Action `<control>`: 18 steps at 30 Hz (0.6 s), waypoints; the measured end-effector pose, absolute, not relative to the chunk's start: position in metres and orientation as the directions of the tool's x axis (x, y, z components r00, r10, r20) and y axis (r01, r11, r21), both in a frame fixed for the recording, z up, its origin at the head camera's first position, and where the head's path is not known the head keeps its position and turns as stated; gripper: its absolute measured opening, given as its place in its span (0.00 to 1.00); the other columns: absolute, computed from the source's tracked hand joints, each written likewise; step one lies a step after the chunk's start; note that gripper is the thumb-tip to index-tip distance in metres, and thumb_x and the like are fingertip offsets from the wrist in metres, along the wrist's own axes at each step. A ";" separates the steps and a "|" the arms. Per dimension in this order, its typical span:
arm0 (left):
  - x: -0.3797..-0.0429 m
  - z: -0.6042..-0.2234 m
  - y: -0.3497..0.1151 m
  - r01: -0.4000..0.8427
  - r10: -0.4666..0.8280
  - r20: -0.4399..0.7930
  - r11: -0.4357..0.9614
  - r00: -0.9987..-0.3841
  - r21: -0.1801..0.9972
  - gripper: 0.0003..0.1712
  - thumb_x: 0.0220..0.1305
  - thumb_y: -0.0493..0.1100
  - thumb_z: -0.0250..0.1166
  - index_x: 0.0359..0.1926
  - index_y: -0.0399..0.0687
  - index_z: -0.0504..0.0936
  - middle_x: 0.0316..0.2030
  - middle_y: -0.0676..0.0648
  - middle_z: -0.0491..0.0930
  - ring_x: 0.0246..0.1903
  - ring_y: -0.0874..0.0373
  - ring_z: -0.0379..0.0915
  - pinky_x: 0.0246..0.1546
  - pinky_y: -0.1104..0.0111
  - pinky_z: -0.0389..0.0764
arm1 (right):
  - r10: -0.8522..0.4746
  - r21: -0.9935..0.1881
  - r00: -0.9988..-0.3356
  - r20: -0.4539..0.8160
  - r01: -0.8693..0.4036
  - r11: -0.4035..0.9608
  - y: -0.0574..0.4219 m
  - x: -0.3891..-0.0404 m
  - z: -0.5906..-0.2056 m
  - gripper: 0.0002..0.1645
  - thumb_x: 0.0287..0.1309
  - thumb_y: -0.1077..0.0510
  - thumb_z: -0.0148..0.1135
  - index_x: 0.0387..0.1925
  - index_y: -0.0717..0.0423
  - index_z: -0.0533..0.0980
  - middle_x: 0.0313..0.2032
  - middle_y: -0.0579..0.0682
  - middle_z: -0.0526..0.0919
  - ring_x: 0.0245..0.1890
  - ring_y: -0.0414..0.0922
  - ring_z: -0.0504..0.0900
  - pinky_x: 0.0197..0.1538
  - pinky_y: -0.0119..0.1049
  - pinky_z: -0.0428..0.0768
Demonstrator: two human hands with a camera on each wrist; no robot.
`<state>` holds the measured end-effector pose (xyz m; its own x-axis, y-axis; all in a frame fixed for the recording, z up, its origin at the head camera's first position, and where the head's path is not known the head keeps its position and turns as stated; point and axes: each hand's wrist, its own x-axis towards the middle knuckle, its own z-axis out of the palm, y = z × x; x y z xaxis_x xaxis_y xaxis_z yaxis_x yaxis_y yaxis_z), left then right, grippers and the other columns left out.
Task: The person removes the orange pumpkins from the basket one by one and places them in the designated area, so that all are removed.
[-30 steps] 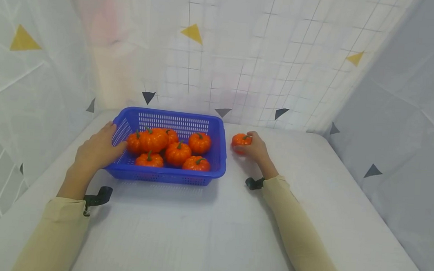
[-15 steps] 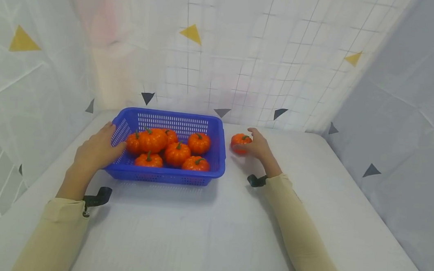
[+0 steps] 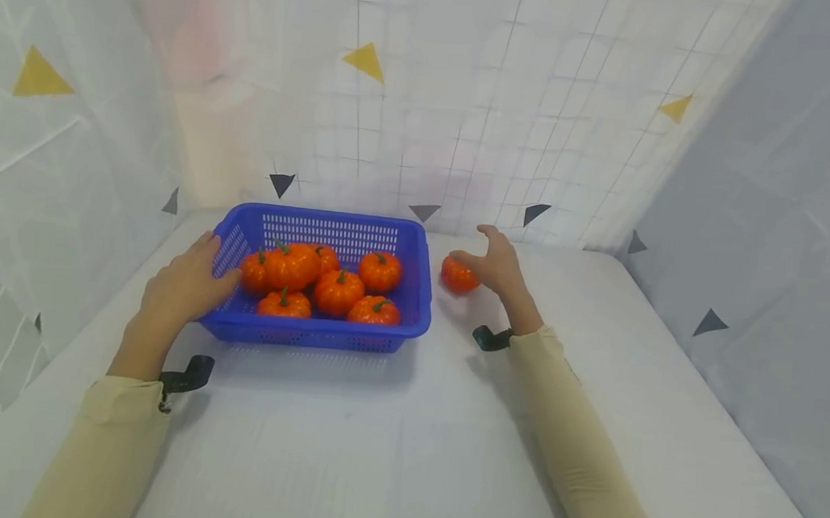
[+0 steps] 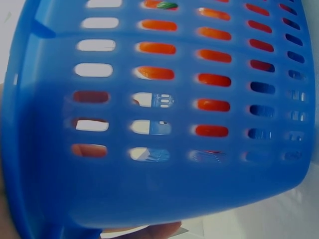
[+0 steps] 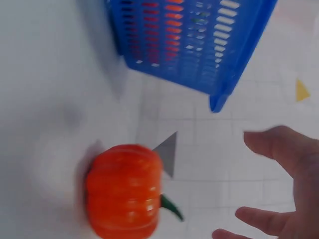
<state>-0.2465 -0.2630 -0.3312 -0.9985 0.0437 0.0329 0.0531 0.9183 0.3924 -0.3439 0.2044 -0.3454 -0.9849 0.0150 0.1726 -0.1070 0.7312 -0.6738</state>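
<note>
A blue slotted plastic basket [image 3: 312,333] stands on the white table with several small orange pumpkins [image 3: 339,292] inside. My left hand [image 3: 184,286] holds the basket's left side, thumb over the rim; in the left wrist view the basket wall [image 4: 164,194] hides most of the hand. To the right of the basket, one more pumpkin [image 3: 459,277] sits on the table. Right above it my right hand [image 3: 500,270] is raised, thumb and fingers spread and holding nothing. In the right wrist view a gap separates this hand [image 5: 299,184] from the pumpkin [image 5: 124,191], whose green stem shows.
The white table [image 3: 293,440] extends in front of the basket and to the right. A white gridded curtain [image 3: 422,118] with yellow and dark triangles hangs right behind the basket. Grey-white curtains [image 3: 776,231] close off both sides. A black camera [image 3: 491,338] sits on the right wrist.
My right hand has let go of the lone pumpkin and risen up and away from it, its fingers spreading wider. The pumpkin stays on the table; my left hand and the basket keep their place.
</note>
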 end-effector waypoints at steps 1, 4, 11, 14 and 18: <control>-0.247 -0.331 -0.263 0.055 0.046 0.033 0.918 -0.998 0.393 0.48 0.77 0.57 0.50 0.79 0.25 0.45 0.77 0.24 0.43 0.71 0.20 0.46 0.64 0.26 0.54 | 0.028 -0.675 -0.981 0.193 -0.112 0.729 0.202 -0.343 -0.342 0.48 0.63 0.44 0.69 0.77 0.58 0.61 0.75 0.62 0.63 0.73 0.61 0.62 0.72 0.63 0.63; -0.248 -0.331 -0.264 0.055 0.045 0.035 0.916 -0.998 0.397 0.48 0.77 0.57 0.50 0.79 0.26 0.45 0.78 0.25 0.43 0.72 0.21 0.46 0.64 0.26 0.54 | 0.063 -0.691 -0.966 0.252 -0.134 0.711 0.195 -0.337 -0.331 0.45 0.65 0.46 0.68 0.77 0.56 0.62 0.76 0.60 0.64 0.74 0.59 0.62 0.72 0.62 0.63; -0.251 -0.334 -0.265 0.051 0.034 0.050 0.915 -0.998 0.401 0.47 0.77 0.56 0.51 0.78 0.25 0.46 0.78 0.25 0.44 0.71 0.21 0.47 0.65 0.27 0.54 | 0.084 -0.736 -0.957 0.279 -0.157 0.658 0.182 -0.324 -0.310 0.42 0.66 0.46 0.68 0.76 0.51 0.64 0.74 0.53 0.68 0.72 0.56 0.67 0.68 0.59 0.71; -0.252 -0.334 -0.264 0.061 0.036 0.070 0.914 -0.997 0.401 0.45 0.76 0.53 0.51 0.78 0.24 0.48 0.77 0.24 0.45 0.71 0.20 0.48 0.65 0.28 0.54 | 0.052 -0.754 -0.956 0.288 -0.193 0.629 0.177 -0.320 -0.302 0.41 0.66 0.47 0.68 0.75 0.51 0.65 0.72 0.52 0.70 0.71 0.55 0.69 0.67 0.58 0.74; -0.250 -0.333 -0.264 0.079 0.049 0.084 0.906 -0.995 0.415 0.43 0.76 0.48 0.50 0.77 0.23 0.48 0.77 0.23 0.46 0.71 0.20 0.47 0.66 0.28 0.53 | -0.010 -0.759 -0.949 0.316 -0.259 0.597 0.165 -0.315 -0.288 0.41 0.65 0.46 0.70 0.74 0.50 0.67 0.71 0.51 0.72 0.68 0.53 0.72 0.64 0.55 0.77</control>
<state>-0.2499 -0.2642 -0.3335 -0.9953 0.0486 0.0838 0.0792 0.9062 0.4154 -0.3148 0.1655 -0.2884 -0.9488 -0.0098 0.3159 -0.2589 0.5973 -0.7591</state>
